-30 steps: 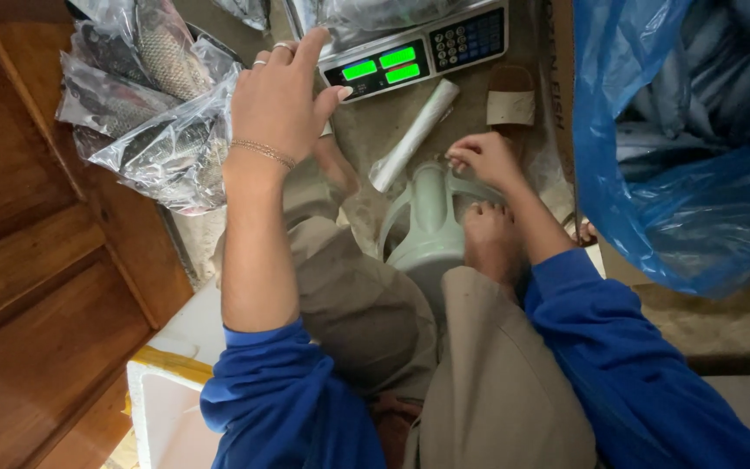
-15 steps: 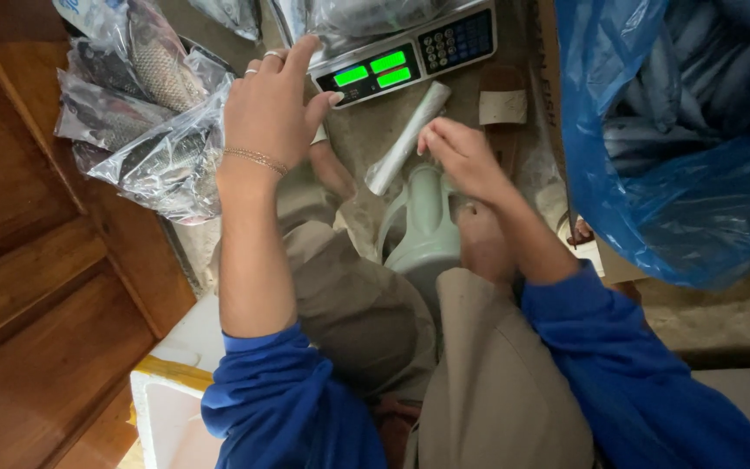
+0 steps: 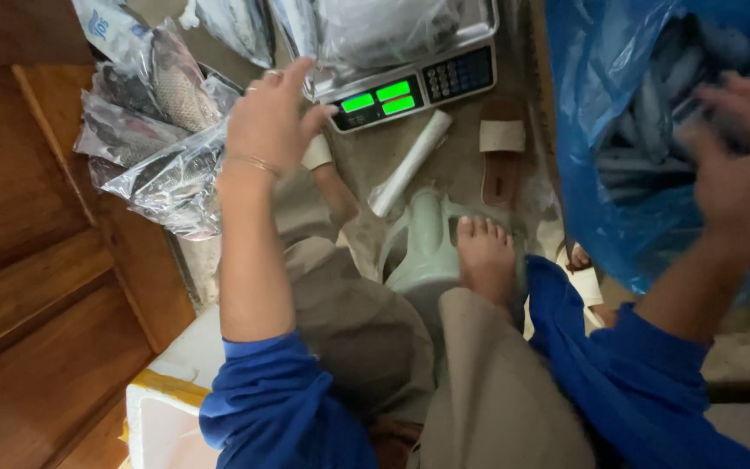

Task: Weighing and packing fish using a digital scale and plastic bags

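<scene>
While the left hand (image 3: 266,126) hovers, fingers spread, the blurred right hand (image 3: 740,165) — seemingly open — reaches into the blue bag (image 3: 601,174).

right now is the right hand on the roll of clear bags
No, the right hand is up at the blue bag; the roll lies untouched.

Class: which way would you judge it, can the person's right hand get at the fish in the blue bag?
Probably yes: the right hand hovers at the open blue bag, nothing between it and the fish.

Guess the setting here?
Probably a small fish packing or selling spot on a floor: a digital scale, clear bags of fish, and a big blue bag of fish by the right hand.
</scene>
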